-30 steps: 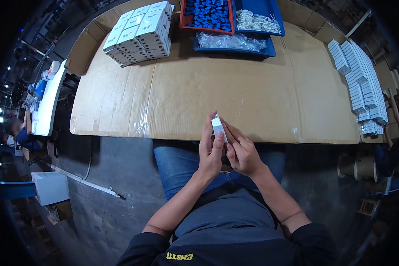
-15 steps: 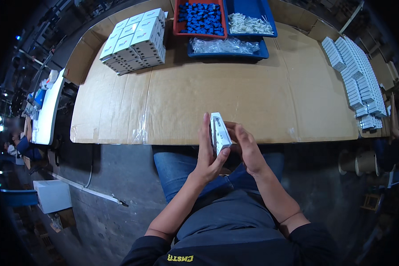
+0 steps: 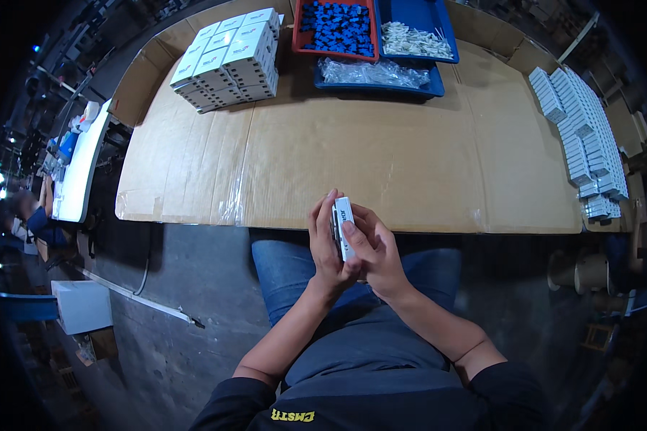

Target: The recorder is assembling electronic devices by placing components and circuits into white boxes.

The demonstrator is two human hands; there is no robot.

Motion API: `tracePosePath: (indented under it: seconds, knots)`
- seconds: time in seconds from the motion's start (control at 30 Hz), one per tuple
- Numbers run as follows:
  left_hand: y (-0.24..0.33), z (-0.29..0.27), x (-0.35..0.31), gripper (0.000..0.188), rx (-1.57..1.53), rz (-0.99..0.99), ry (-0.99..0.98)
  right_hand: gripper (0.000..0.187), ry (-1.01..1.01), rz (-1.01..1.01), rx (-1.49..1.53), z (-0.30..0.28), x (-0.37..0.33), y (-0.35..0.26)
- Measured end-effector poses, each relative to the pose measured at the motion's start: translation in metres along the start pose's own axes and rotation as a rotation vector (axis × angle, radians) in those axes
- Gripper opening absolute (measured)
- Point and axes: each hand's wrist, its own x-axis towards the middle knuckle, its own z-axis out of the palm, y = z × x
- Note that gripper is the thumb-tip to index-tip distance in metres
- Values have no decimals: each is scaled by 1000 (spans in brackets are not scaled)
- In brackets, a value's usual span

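A small white box with dark print is held upright between both my hands, just off the table's near edge and above my lap. My left hand wraps its left side, fingers pointing up and away. From the right, my right hand closes on it, the thumb lying across the printed face and the other fingers behind. Much of the box's lower part and far side is hidden by my fingers. Whether its end flap is closed cannot be made out.
Cardboard covers the table. At the back stand stacked white boxes, a red tray of blue parts, a blue tray of white pieces and another blue tray with clear plastic bags. Rows of white boxes line the right side. Someone sits far left.
My right hand has closed in on the box, its thumb now across the face. The box has turned more upright and shifted slightly left and toward me. The whole view has shifted a little.
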Motion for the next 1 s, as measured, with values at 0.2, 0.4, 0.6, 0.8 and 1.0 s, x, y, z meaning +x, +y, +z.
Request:
tracePosePath:
  seconds: [0.2,0.4,0.6,0.8,1.0]
  knots:
    - [-1,-5,0,106,19,9,20,43,-17,-10,-54,4,-5,-5]
    - [1,-2,-3,91,-10,-1,66,38,-15,5,-194,-9,-11,5]
    - [3,2,-5,85,2,31,96,43,-4,-27,-296,-13,-14,9]
    - [0,2,-9,83,14,39,94,45,-12,-59,-341,-10,-15,9]
    - [0,3,-11,83,8,42,93,47,-20,-74,-358,-5,-17,1]
